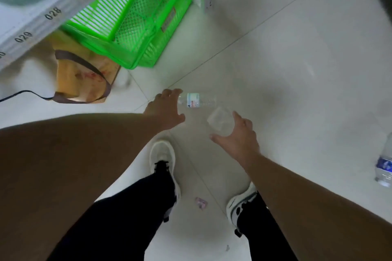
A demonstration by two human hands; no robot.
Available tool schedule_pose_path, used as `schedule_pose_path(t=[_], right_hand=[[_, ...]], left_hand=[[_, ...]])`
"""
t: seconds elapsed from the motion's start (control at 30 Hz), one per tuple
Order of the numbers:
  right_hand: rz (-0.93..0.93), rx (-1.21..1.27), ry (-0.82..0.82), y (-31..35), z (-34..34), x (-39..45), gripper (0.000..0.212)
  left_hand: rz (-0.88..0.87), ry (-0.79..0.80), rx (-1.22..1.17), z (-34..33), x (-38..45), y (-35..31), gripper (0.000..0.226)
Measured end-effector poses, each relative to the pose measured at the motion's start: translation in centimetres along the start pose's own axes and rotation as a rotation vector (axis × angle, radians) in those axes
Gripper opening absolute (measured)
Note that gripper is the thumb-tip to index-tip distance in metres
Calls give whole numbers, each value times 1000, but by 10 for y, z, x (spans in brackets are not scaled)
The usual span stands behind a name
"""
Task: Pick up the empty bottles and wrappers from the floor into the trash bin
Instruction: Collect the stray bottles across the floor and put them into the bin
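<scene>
A clear plastic bottle (197, 100) with a white and red label lies on its side on the pale tiled floor. My left hand (166, 109) reaches down over its cap end with fingers spread; contact is unclear. A clear plastic cup or wrapper (220, 121) lies just right of it. My right hand (237, 135) is spread wide around that clear piece, thumb below and fingers beside it, not closed. A second bottle (384, 165) with a blue label stands at the right edge. A small pink wrapper (201, 202) lies between my feet.
Stacked green plastic crates (135, 19) sit on the floor at the back left. A brown paper bag (82, 78) with dark handles stands beside them, under a shelf edge (53, 12) with numbered labels. A black cable (23, 94) runs along the left floor.
</scene>
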State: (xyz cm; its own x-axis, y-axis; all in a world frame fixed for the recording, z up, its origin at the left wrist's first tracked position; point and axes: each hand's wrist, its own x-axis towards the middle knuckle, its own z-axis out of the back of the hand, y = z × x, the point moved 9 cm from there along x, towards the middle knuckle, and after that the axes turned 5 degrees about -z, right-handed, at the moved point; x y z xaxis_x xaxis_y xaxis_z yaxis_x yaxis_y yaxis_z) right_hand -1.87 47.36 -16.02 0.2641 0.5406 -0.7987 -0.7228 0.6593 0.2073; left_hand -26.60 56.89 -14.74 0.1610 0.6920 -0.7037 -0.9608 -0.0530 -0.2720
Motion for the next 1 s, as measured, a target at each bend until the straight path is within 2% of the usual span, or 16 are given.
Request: schedule_pose_path(t=[0.17,0.27,0.33,0.4,0.5,0.6,0.7,0.8,0.9,1.0], right_hand=[[41,-100,-62,-8,-44,99,114],[85,-220,-84,-18,-78,152,107],[158,-295,-170,-19,-94,172,86],[279,-360,-213,-16,-107,181,56],[307,-238,-85,-29,-117,181,32],[163,-49,-117,-50,-87,159,24],[97,-44,-153,-56,-44,123,25],[100,-83,-239,-51,15,83,36],[119,15,-283,-46,77,43,28],[118,30,-224,-42,120,3,22]], left_hand=[[6,52,43,-72,90,6,105],[-38,17,156,-100,139,8,100],[-74,-4,200,-114,161,7,88],[-77,-25,202,-124,170,9,84],[3,-45,90,-127,161,20,86],[82,-64,1,-110,130,25,87],[97,-57,-6,-84,90,16,84],[112,-82,-41,-52,45,-1,78],[125,-104,-96,-20,-5,-26,73],[141,-126,-127,9,-54,-52,69]])
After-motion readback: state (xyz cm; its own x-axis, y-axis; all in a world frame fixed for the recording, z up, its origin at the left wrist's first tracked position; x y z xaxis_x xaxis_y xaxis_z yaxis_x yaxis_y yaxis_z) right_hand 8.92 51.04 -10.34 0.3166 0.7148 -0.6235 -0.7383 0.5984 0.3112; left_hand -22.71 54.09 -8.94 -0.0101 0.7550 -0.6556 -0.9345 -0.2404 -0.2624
